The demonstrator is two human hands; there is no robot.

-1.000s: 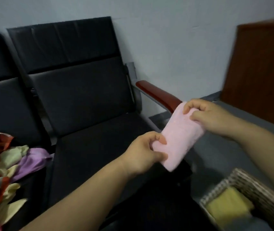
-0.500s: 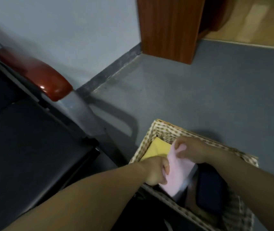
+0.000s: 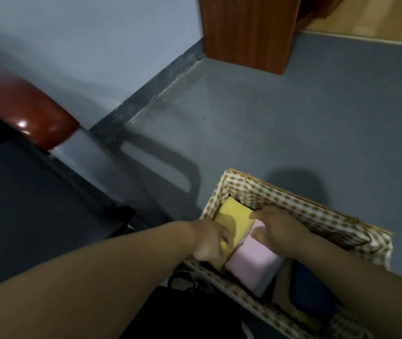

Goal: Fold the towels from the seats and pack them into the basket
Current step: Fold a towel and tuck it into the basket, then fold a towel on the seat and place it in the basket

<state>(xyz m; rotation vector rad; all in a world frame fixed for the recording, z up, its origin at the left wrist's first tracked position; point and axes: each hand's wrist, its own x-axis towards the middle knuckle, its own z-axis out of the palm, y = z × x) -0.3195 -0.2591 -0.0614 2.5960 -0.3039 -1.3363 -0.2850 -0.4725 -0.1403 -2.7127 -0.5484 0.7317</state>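
Since half a second ago the folded pale pink terry towel has dropped from above the rim to lie inside the basket. The fingers of my left hand curl down at the seam between the pink towel and the folded yellow towel. I cannot tell whether they pinch any cloth. The fingers of my right hand lie spread and fairly straight on the pink towel's far end, pressing rather than gripping.

The pink towel touches the yellow one on its right. Both sit in the left part of the rectangular woven basket with brown-and-white checked lining, and a dark blue item lies further right.

I judge the towel light, soft and limp, so its fold would spring open if lifted by a corner. I would pinch through all layers at the folded edge, or press it flat.
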